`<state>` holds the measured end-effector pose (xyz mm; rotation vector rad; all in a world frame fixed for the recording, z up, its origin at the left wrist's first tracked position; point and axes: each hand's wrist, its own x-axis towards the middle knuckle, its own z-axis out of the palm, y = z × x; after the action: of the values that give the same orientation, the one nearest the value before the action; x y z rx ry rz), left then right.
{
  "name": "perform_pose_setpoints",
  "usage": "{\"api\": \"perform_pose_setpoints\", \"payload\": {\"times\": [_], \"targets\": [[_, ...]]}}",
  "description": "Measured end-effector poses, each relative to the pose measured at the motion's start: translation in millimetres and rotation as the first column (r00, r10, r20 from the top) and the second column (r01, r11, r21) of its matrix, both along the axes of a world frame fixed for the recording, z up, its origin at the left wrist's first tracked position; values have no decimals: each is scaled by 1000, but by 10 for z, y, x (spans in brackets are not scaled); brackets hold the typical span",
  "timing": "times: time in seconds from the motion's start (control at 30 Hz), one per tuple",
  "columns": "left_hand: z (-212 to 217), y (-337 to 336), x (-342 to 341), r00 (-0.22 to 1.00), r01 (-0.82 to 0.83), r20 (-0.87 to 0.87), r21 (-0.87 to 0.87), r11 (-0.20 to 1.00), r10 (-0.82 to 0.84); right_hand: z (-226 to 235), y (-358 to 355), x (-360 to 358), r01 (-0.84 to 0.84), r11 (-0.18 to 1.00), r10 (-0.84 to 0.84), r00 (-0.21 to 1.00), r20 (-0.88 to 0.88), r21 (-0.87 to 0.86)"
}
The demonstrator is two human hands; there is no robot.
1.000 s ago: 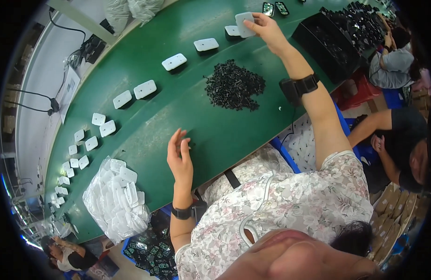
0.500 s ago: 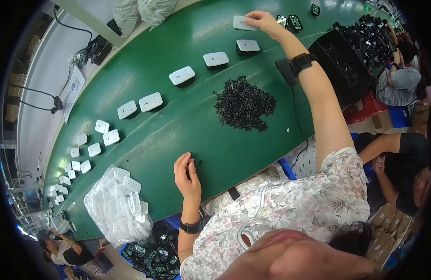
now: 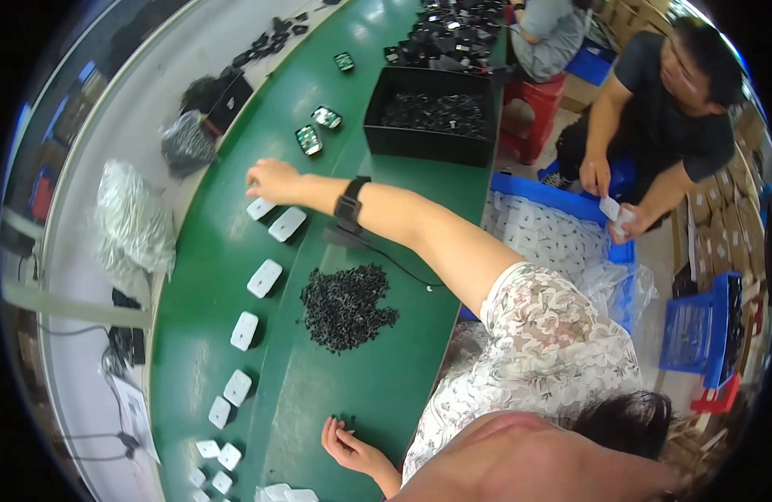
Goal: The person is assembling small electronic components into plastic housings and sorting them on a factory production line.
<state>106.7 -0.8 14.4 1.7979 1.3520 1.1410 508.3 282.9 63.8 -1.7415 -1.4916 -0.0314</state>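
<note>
Her right hand (image 3: 273,178) reaches far along the green surface (image 3: 377,368), fingers together, touching a white case (image 3: 261,208). Left hand (image 3: 350,445) rests half-curled, empty. Best set it squarely in line.

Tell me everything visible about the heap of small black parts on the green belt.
The heap of small black parts is a loose, irregular mound of tiny dark pieces, seemingly plastic, lying on the green belt. It sits beside a row of white cases, below the outstretched right hand. Neither hand touches it.
</note>
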Motion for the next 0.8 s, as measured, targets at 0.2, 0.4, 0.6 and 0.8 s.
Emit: {"api": "perform_pose_setpoints", "payload": {"times": [0.2,0.4,0.6,0.8], "targets": [[2,-3,31,999,-31,24,-17,999,32,279,-1618,-319,-106,994,106,989,-100,6],[-70,39,17,1000,-13,28,39,999,12,-600,-2201,-590,61,998,-64,988,-141,-22],[2,-1,213,995,76,-76,174,982,-64,-535,-1974,-908,-5,998,-6,981,-196,-55],[-48,-91,245,960,117,-278,464,878,18,-402,-2054,-1214,-179,976,153,969,-194,-125]]}}
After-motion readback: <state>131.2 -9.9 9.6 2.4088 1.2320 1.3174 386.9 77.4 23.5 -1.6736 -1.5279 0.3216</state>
